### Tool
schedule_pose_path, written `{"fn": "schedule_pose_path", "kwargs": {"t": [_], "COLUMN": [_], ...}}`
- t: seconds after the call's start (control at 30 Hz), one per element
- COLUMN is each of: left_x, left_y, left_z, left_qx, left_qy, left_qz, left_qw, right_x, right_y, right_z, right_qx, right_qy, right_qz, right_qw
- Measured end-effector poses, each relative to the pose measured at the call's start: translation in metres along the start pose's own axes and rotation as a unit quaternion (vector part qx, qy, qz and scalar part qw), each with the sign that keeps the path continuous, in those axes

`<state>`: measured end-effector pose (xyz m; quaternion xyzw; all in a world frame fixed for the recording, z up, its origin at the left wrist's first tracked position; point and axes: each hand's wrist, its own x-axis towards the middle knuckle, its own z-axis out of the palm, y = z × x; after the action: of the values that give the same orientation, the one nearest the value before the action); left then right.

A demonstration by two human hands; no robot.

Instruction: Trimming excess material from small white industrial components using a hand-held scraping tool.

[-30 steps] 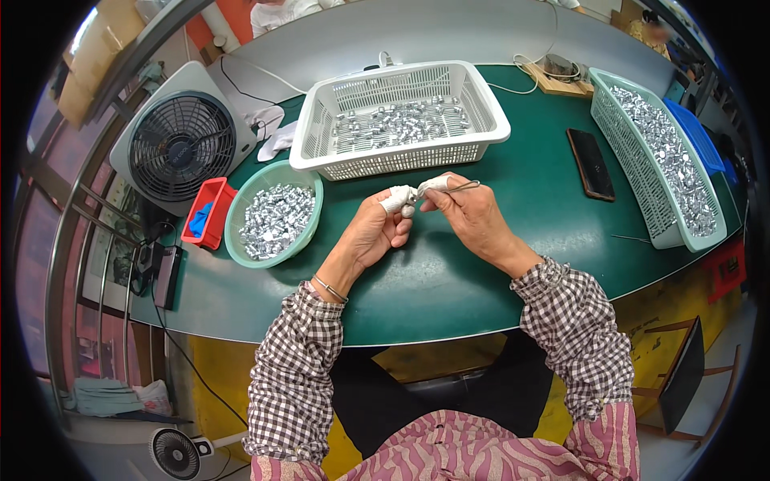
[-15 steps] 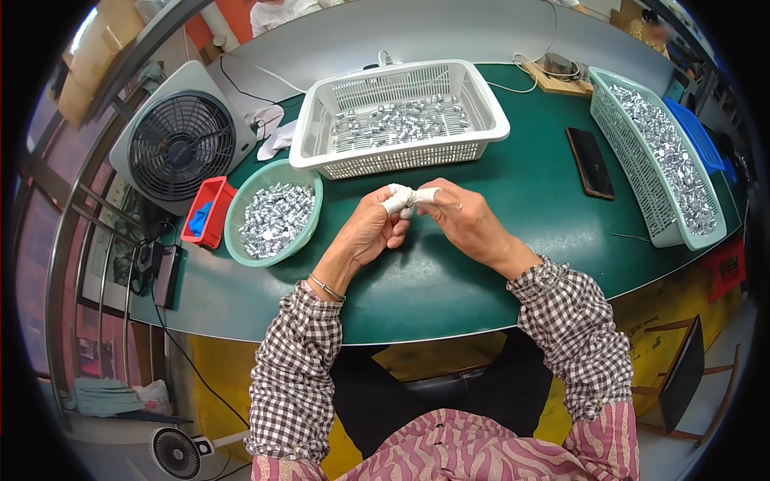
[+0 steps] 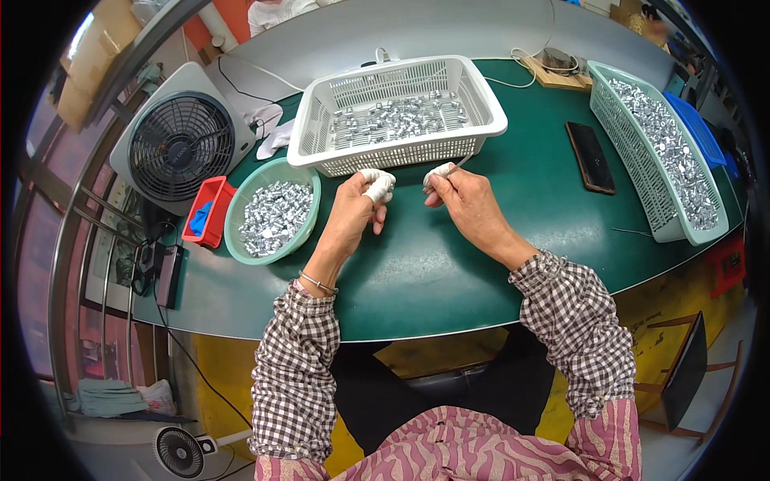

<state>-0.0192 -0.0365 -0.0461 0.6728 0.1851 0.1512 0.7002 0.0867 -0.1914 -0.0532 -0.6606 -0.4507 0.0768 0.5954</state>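
Note:
My left hand (image 3: 353, 210) hangs over the green table (image 3: 401, 280), its thumb and fingers pinched together. White wraps cover some of its fingertips, and whatever lies between them is too small to make out. A short gap to the right, my right hand (image 3: 472, 207) is closed around a thin metal rod-like tool (image 3: 459, 164), whose end sticks out above the thumb. White wrapping covers a fingertip there too. Just beyond both hands stands a white plastic basket (image 3: 401, 156) with small silvery metal parts (image 3: 401, 120) inside. Left of my left hand, a light green bowl (image 3: 311, 223) holds more such parts.
A long pale green basket (image 3: 634, 172) full of metal parts stands at the right, beside a blue tray (image 3: 694, 128). A phone (image 3: 589, 158) lies left of it. At the left are a fan (image 3: 180, 144) and a red box (image 3: 210, 228) holding something blue.
My hands were together, fingertips touching; now they are apart, the left slightly left and the right slightly right. The tool's end now shows above my right hand.

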Motion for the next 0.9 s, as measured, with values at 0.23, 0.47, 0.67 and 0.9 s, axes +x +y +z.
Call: {"fn": "schedule_pose_path", "kwargs": {"t": [0.23, 0.47, 0.67, 0.9], "left_x": [-0.004, -0.008, -0.006, 0.006], "left_y": [0.004, 0.014, 0.006, 0.037], "left_z": [-0.002, -0.012, -0.012, 0.012], "left_qx": [0.160, 0.462, 0.535, 0.416], "left_qy": [0.025, 0.021, -0.005, 0.183], "left_qz": [0.094, 0.124, 0.080, 0.248], "left_qw": [0.982, 0.878, 0.841, 0.856], "right_x": [0.003, 0.004, 0.003, 0.004], "right_y": [0.003, 0.004, 0.005, 0.007], "right_z": [0.000, -0.003, -0.004, -0.001], "right_qx": [-0.017, -0.040, -0.056, -0.065], "right_qy": [0.006, 0.012, 0.004, 0.005], "right_qz": [-0.001, -0.025, -0.022, -0.048], "right_qw": [1.000, 0.999, 0.998, 0.997]}}
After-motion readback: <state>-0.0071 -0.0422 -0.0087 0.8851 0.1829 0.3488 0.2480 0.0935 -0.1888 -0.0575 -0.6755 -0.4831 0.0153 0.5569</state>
